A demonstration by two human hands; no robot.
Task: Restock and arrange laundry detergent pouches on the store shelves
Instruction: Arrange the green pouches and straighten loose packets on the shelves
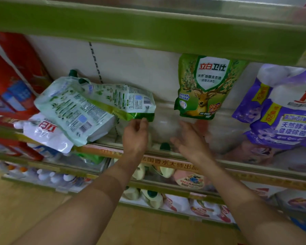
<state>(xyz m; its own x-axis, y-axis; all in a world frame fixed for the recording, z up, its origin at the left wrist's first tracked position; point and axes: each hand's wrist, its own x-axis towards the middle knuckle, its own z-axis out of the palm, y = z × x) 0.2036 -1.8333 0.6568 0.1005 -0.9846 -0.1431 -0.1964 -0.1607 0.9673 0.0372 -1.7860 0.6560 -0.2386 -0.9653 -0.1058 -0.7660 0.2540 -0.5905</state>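
Two green and white detergent pouches lie on their sides on the shelf, back labels up. My left hand (135,135) pinches the bottom corner of the rear lying pouch (124,99). The front lying pouch (72,110) rests on a white pouch (42,133). A green pouch with a deer picture (203,87) stands upright against the back wall. My right hand (189,140) is just below it, fingers spread, holding nothing. Purple pouches (281,112) stand at the right.
Red packs (12,82) stand at the left of the shelf. The green shelf edge (148,30) above overhangs the pouches. A clear front rail (166,156) runs along the shelf lip. Lower shelves hold bottles (148,195) and more pouches. Wooden floor shows below.
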